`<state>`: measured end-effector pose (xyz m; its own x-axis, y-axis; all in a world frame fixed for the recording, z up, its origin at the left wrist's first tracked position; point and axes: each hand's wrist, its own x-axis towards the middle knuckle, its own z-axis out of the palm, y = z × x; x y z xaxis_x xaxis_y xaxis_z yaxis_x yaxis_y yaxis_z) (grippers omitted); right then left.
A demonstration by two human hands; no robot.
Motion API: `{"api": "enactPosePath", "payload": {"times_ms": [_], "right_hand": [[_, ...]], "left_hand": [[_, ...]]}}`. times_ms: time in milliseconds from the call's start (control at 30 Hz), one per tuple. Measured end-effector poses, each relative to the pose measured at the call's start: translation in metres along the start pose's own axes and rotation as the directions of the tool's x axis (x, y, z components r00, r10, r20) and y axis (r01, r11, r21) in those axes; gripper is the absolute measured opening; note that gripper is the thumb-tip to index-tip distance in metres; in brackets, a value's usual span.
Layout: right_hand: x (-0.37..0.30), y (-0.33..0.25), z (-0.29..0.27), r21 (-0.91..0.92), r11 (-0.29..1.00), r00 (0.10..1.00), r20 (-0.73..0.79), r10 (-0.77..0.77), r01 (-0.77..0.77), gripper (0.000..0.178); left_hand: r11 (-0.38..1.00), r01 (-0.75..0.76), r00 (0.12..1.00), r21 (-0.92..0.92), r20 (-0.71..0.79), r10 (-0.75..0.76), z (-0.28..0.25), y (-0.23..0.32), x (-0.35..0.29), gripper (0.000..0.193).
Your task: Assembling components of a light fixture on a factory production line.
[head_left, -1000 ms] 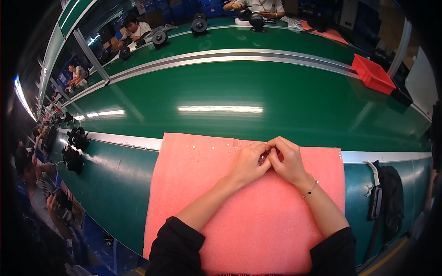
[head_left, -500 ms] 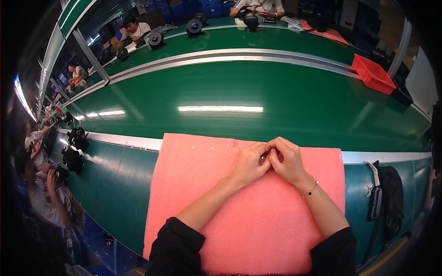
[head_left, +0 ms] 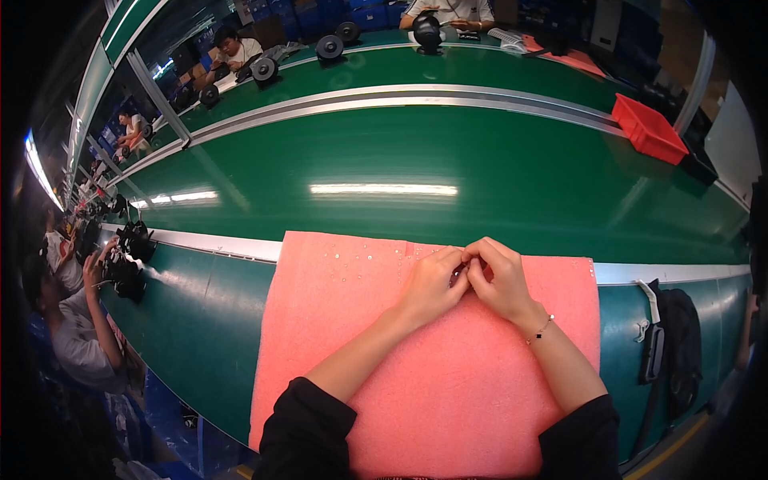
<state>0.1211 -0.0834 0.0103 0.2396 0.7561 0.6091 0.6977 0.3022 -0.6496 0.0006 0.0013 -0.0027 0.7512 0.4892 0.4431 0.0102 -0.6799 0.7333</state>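
Observation:
Above the far part of a pink foam sheet point(head_left: 416, 392), my left hand point(head_left: 434, 286) and my right hand point(head_left: 502, 282) meet with their fingertips together. The fingers of both are bent and pinched. A tiny shiny bit glints between them, too small to name. Several small, shiny, ring-like pieces point(head_left: 346, 278) lie scattered on the sheet to the left of my hands. A few more tiny pieces sit along its far right edge. A thin bracelet point(head_left: 539, 335) circles my right wrist.
Beyond the sheet runs a green conveyor belt point(head_left: 264, 160). A red bin point(head_left: 650, 130) stands at its far right. To my right lies a black strapped item point(head_left: 682, 344). Black devices point(head_left: 128, 272) stand at the left, beside a co-worker point(head_left: 84, 328). Other people sit across the belt.
My hands hold nearly the same pose and place. On the far belt the round black devices have shifted slightly left. The co-worker at left has raised their hands toward the black devices.

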Motion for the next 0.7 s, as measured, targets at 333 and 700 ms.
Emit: {"api": "enactPosePath", "payload": {"times_ms": [333, 700], "right_hand": [[0.0005, -0.0008, -0.0002, 0.006, 1.000, 1.000, 0.002, -0.006, 0.006, 0.009], [0.0009, -0.0021, 0.0002, 0.002, 1.000, 1.000, -0.007, -0.011, 0.011, 0.008]], "left_hand": [[1.000, -0.001, 1.000, 0.003, 0.002, 0.001, -0.0012, 0.0015, 0.0004, 0.014], [0.999, -0.039, 0.999, 0.013, -0.013, 0.039, -0.0022, 0.0013, -0.0006, 0.014]]}}
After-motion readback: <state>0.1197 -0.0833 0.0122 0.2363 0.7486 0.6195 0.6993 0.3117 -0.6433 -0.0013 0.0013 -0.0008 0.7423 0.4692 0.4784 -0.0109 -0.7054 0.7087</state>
